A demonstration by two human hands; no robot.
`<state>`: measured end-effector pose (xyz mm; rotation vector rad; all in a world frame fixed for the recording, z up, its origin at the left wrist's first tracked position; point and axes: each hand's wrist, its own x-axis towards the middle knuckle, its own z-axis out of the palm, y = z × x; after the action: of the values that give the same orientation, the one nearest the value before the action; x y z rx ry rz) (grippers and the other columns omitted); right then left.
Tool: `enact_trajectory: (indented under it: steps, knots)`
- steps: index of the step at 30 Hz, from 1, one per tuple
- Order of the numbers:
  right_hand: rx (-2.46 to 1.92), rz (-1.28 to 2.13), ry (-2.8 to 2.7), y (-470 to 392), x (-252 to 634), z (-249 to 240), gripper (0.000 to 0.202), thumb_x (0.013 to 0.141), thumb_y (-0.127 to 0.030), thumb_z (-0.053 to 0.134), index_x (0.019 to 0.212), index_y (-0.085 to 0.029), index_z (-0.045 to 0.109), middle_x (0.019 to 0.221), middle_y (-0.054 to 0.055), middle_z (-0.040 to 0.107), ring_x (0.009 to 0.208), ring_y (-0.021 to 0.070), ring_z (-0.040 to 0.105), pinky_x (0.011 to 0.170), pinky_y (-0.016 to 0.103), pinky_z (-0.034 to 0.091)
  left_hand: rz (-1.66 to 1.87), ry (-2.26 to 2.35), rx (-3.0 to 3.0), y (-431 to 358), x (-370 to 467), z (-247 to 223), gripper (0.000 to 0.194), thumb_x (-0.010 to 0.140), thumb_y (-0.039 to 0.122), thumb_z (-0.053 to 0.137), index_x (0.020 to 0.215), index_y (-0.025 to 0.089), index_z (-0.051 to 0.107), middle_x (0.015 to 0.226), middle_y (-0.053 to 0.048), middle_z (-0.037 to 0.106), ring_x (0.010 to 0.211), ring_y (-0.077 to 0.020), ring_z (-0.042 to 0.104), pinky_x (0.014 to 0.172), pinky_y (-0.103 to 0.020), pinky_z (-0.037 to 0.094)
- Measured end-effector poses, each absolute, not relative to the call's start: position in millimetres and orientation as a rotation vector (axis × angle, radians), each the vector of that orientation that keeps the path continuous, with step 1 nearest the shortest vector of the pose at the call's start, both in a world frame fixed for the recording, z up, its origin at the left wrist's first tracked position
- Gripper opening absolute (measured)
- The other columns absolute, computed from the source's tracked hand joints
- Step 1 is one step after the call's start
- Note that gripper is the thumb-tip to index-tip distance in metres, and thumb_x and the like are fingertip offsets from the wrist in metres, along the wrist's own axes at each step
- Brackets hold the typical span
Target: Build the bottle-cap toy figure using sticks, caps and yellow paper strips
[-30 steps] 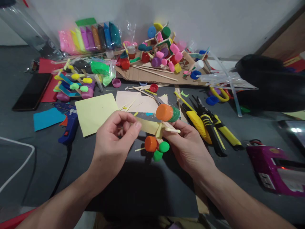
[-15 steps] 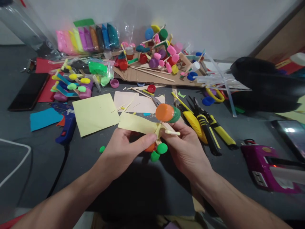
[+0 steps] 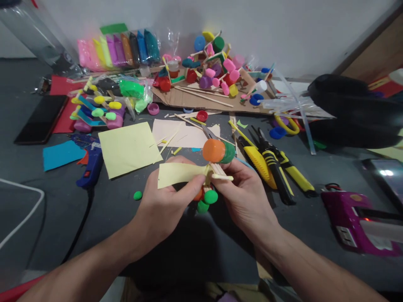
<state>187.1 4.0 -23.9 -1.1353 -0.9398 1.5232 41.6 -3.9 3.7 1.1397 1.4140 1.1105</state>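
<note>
Between my hands is a small model (image 3: 217,167) of wooden sticks, with orange and green bottle caps at its top and green clay balls low down. A pale yellow paper strip (image 3: 176,174) runs left from its middle. My left hand (image 3: 170,201) is closed, its thumb pressing the strip's right end against the sticks. My right hand (image 3: 244,188) is closed around the model's right side, its fingertips partly hidden behind the sticks and caps. A loose green clay ball (image 3: 137,195) lies on the table left of my left hand.
A yellow paper sheet (image 3: 129,149) and a blue glue gun (image 3: 90,167) lie to the left. Yellow-black pliers (image 3: 273,167) and a yellow cutter (image 3: 260,165) are at the right, near a purple box (image 3: 349,222). Stick models (image 3: 217,71) stand on cardboard (image 3: 198,100) behind.
The paper strip's free left end has dipped and now lies over my left hand's fingers. The model has tilted slightly. The whole view has shifted a little.
</note>
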Motion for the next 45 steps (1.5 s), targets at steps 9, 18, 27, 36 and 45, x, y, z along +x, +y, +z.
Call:
enact_trajectory:
  steps: [9,18,27,36,45]
  knots:
    - [-1.103,1.517,-0.965,2.9,188.0,-18.3,0.022,0.068,-0.026,0.088,0.073,-0.021,0.067,0.069,-0.006,0.063,0.059,0.0076,0.055,0.055,0.019,0.049,1.083,1.431,1.523,-10.2,36.9,-6.6,0.018,0.086,0.017,0.069,0.069,0.024,0.064,0.08,0.001,0.07,0.08,-0.0173,0.063,0.075,-0.028,0.049]
    - [-1.142,1.46,-0.943,5.3,190.8,-21.7,0.024,0.067,-0.029,0.088,0.071,-0.022,0.065,0.069,-0.005,0.063,0.061,0.009,0.055,0.06,0.021,0.051,0.958,1.24,1.311,-3.7,22.2,7.1,0.023,0.08,0.005,0.064,0.081,0.024,0.078,0.098,-0.003,0.077,0.095,-0.02,0.07,0.087,-0.028,0.054]
    - [-1.113,1.509,-0.951,2.0,184.7,-18.3,0.026,0.065,-0.029,0.089,0.066,-0.022,0.063,0.064,-0.005,0.062,0.056,0.009,0.053,0.056,0.022,0.05,0.943,1.118,0.879,5.0,23.7,-8.0,0.016,0.071,0.024,0.087,0.073,0.018,0.073,0.073,-0.001,0.072,0.063,-0.0129,0.066,0.058,-0.022,0.053]
    - [-1.111,1.551,-0.922,2.0,184.0,-15.2,0.029,0.061,-0.031,0.092,0.065,-0.021,0.065,0.065,-0.005,0.065,0.055,0.008,0.055,0.053,0.02,0.05,0.932,1.061,0.8,9.1,26.5,-6.7,0.027,0.067,0.031,0.092,0.072,0.017,0.069,0.071,0.002,0.069,0.059,-0.0099,0.065,0.055,-0.019,0.053]
    - [-1.137,1.53,-1.003,1.8,186.4,-14.4,0.028,0.067,-0.035,0.091,0.067,-0.021,0.066,0.067,-0.004,0.067,0.054,0.0093,0.059,0.053,0.022,0.052,0.942,1.083,0.86,8.3,27.4,-7.5,0.028,0.068,0.034,0.09,0.073,0.017,0.069,0.068,0.001,0.067,0.058,-0.0118,0.064,0.055,-0.022,0.052]
